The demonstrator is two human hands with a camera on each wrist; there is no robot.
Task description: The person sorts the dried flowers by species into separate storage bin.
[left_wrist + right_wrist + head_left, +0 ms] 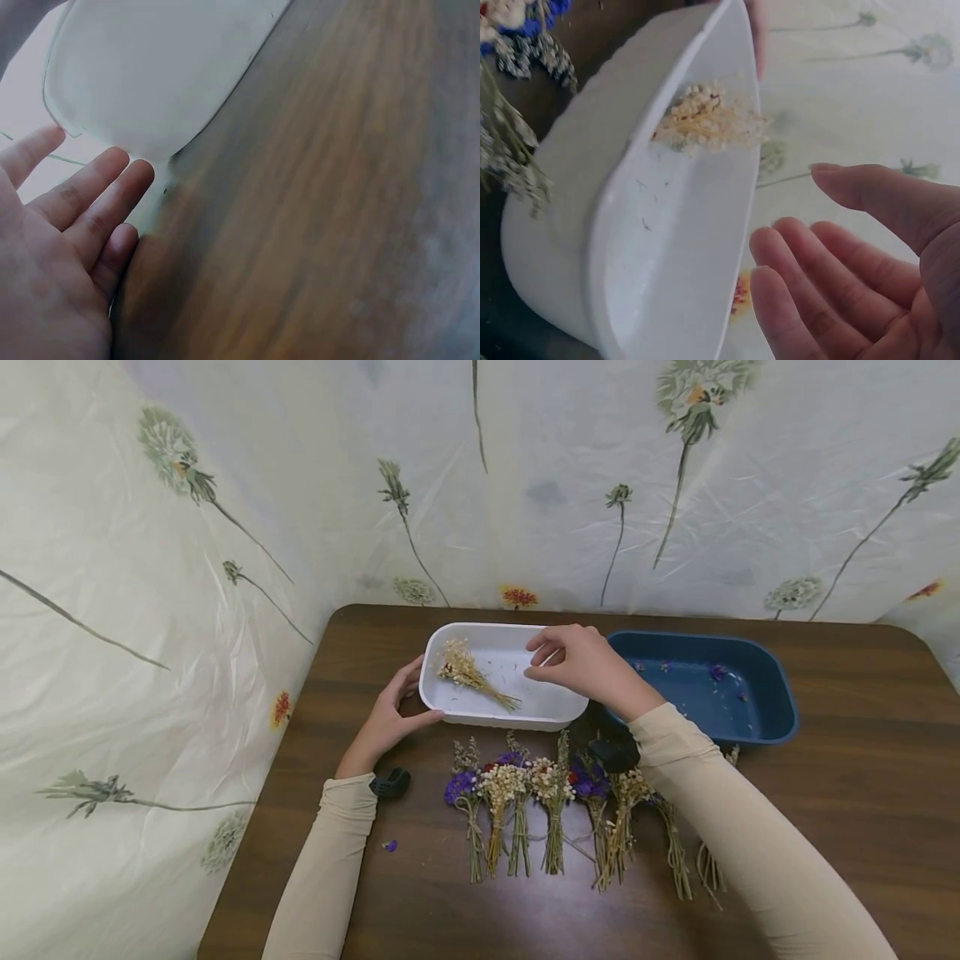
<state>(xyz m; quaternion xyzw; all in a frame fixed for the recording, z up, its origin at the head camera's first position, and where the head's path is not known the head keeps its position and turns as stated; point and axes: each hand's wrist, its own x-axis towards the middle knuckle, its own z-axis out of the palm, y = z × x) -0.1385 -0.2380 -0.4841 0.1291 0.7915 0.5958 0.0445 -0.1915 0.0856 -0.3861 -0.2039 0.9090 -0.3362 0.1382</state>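
Note:
A white plastic tub (pixel 487 720) stands near the back of the table, with a small bunch of cream dried flowers (pixel 468 672) lying in its left part. My left hand (pixel 390 714) rests at the tub's left end, thumb at the front rim; in the left wrist view its fingers (pixel 97 202) reach toward the tub's outer side. Over the tub's right part hovers my right hand (pixel 573 660), fingers loosely bent and apart from the thumb. The right wrist view shows nothing in that palm, and the cream bunch (pixel 709 124) beyond the rim.
Several tied dried-flower bouquets (pixel 553 810) lie in a row in front of the tub. To the right, a blue tub (pixel 783 710) holds scattered purple petals. One loose purple blossom (pixel 389 846) lies on the wooden table (pixel 862 777). A flower-patterned curtain (pixel 525 527) hangs behind.

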